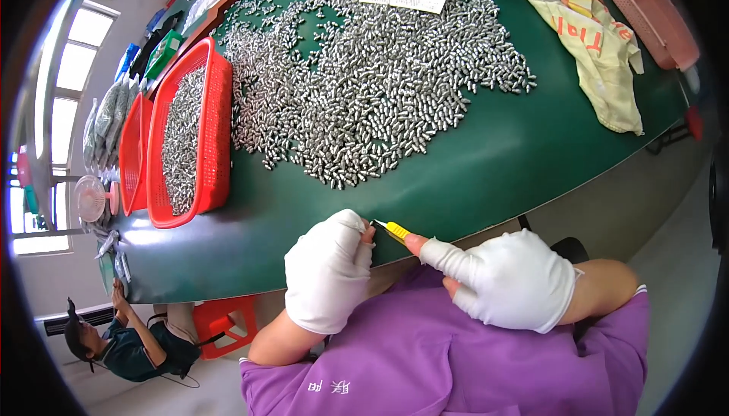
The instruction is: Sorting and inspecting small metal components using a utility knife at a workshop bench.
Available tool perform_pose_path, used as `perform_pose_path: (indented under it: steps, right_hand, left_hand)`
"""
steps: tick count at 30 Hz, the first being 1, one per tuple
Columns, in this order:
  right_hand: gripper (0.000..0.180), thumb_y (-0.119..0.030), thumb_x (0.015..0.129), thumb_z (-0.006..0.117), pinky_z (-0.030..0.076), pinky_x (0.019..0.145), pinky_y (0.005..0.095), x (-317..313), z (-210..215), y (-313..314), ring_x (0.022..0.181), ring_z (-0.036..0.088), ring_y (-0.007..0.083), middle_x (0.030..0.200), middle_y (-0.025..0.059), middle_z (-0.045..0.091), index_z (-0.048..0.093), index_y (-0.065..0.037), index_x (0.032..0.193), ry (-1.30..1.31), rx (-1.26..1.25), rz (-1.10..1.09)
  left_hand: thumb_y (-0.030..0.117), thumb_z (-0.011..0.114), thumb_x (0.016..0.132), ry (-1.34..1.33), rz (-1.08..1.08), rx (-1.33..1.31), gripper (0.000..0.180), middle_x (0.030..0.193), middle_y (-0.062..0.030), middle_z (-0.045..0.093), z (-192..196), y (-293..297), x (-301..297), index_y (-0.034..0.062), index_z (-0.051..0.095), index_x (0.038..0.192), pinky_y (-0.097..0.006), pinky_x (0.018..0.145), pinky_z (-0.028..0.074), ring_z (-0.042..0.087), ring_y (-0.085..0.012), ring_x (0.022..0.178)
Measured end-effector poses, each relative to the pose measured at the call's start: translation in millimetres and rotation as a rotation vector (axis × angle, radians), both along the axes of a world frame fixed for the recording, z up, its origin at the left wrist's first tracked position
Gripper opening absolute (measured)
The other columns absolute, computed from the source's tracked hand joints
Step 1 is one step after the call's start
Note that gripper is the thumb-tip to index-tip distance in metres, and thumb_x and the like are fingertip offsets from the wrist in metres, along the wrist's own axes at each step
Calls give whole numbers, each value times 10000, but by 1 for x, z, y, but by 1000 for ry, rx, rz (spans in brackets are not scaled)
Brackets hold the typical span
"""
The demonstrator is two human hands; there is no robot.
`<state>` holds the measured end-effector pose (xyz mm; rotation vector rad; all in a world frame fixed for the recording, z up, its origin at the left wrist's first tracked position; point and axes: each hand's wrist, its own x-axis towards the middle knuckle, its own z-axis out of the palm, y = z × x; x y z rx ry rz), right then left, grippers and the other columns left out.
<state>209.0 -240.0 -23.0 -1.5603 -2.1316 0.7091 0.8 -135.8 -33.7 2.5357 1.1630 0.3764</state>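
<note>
Yellow-handled tool, dark-tipped: located between curled left hand and right hand, near green table edge. Handle touched by right index fingertip; pinch by either hand cannot be told. Judged light, stiff; best grasped by handle, clear of tip.

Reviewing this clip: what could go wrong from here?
The yellow tool at the right hand has its dark end close to the left hand, whose fingertip is bare, so a slip might nick it if that end is sharp, which I can't tell.

Both hands are near the front edge of the green table, so anything dropped could fall off.

The small metal parts lie loose; a bump might scatter them.
</note>
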Motion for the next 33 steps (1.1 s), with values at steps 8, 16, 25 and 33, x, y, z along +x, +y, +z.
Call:
perform_pose_path:
  steps: [8, 16, 25, 33]
  right_hand:
    - [623, 94, 848, 496, 494, 706, 342, 69, 5, 29, 720, 567, 255, 879, 110, 580, 506, -134, 1428, -171, 536, -607]
    - [393, -110, 864, 632, 490, 868, 427, 146, -17, 93, 980, 604, 331, 1086, 133, 613, 627, -142, 1256, -752, 312, -754]
    - [252, -103, 668, 801, 524, 728, 383, 19, 25, 140, 820, 646, 271, 873, 51, 668, 694, -108, 896, 100, 669, 71]
    - [184, -102, 756, 803, 514, 757, 341, 11, 1, 152, 837, 635, 237, 885, 68, 652, 684, -72, 892, 342, 500, 41]
  left_hand:
    - [104, 583, 960, -608, 190, -737, 80, 840, 26, 511, 14, 38, -12, 62, 531, 1007, -223, 689, 416, 458, -61, 737]
    - [306, 586, 992, -792, 31, -1157, 213, 662, 69, 330, 30, 77, 32, 117, 490, 1004, -215, 460, 189, 262, -41, 516]
    - [273, 553, 1004, -866, 17, -1295, 200, 694, 62, 383, 16, 82, 22, 92, 469, 998, -206, 469, 232, 284, -37, 540]
    - [308, 553, 1007, -913, -7, -1348, 224, 701, 55, 406, 9, 86, 14, 105, 483, 1069, -204, 470, 227, 292, -39, 535]
